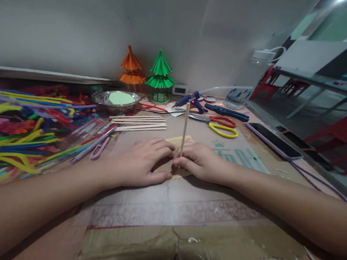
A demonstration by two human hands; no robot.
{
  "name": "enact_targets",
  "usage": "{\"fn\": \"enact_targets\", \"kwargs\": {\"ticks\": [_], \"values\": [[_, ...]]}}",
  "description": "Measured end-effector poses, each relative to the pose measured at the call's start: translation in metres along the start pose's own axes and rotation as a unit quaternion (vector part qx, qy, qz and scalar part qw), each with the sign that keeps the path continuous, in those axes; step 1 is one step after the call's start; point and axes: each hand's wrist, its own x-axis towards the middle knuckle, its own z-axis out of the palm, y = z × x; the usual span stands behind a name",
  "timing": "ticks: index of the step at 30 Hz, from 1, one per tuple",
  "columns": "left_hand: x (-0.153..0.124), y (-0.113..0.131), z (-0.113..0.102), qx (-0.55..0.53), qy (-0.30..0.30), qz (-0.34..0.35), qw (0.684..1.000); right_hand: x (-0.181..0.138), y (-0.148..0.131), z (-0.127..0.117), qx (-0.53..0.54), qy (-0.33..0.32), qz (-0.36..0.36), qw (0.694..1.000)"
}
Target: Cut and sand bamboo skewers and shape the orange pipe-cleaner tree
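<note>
My right hand (199, 158) pinches a thin wooden stick (185, 125) near its lower end, so that it stands upright. Under both hands lies a yellow sheet (177, 140), mostly covered by them; whether the stick touches it is hidden. My left hand (149, 160) rests flat on the left part of this sheet, thumb and fingers apart. Several more wooden sticks (140, 123) lie side by side just beyond my left hand.
Colourful pipe cleaners (15, 132) heap at the left. Behind stand a metal bowl (116, 107), an orange tree (132, 71), a green tree (160, 76) and a blue glue gun (191, 101). Scissors (222, 126), a phone (272, 140) and a bottle (241, 83) are at the right.
</note>
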Motion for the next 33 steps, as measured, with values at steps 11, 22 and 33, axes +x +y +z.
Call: {"fn": "enact_targets", "kwargs": {"ticks": [11, 22, 33], "values": [[-0.003, -0.001, 0.001, -0.033, 0.004, -0.032, 0.999, 0.0, 0.033, -0.016, 0.499, 0.196, 0.219, 0.815], [-0.003, -0.001, 0.002, -0.031, 0.005, -0.031, 0.999, 0.002, 0.032, -0.017, 0.55, 0.216, 0.239, 0.771], [-0.003, -0.001, 0.0, -0.03, 0.004, -0.031, 0.999, 0.001, 0.033, -0.013, 0.417, 0.21, 0.208, 0.859]]}}
